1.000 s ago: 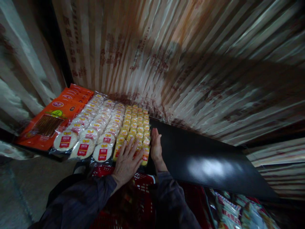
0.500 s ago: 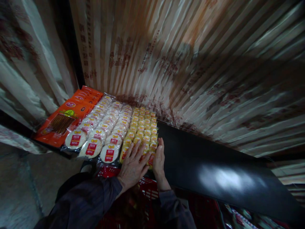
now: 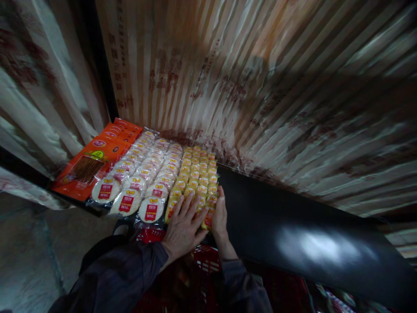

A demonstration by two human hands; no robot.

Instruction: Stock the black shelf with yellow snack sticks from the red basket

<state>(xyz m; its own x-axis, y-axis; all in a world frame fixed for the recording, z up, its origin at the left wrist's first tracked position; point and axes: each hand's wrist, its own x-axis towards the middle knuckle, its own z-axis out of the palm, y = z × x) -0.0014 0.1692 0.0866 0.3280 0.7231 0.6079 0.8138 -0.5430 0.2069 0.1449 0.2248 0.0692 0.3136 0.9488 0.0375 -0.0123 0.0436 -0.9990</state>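
Observation:
Several rows of small yellow snack packets [image 3: 195, 174] lie on a black shelf. My left hand [image 3: 184, 227] rests on the near end of these rows, palm down, fingers stretched and slightly apart. Upright along their right side, my right hand [image 3: 219, 216] lies with straight fingers against the outermost row. Left of the yellow packets are rows of round white rice crackers [image 3: 151, 209] in clear wrappers, overlapping from front to back. The packets directly under my left fingers are partly hidden.
Orange snack bags [image 3: 87, 163] lie overlapped at the shelf's left end. The black shelf [image 3: 276, 221] stretches to the right. Printed, pleated sheeting [image 3: 202, 78] hangs behind it. Below my arms is a red plastic basket [image 3: 206, 259], and concrete floor [image 3: 29, 243] shows at lower left.
The view has shifted slightly, so the shelf and goods sit a little further right. Both hands stay at the near end of the yellow packets; the packets look unchanged.

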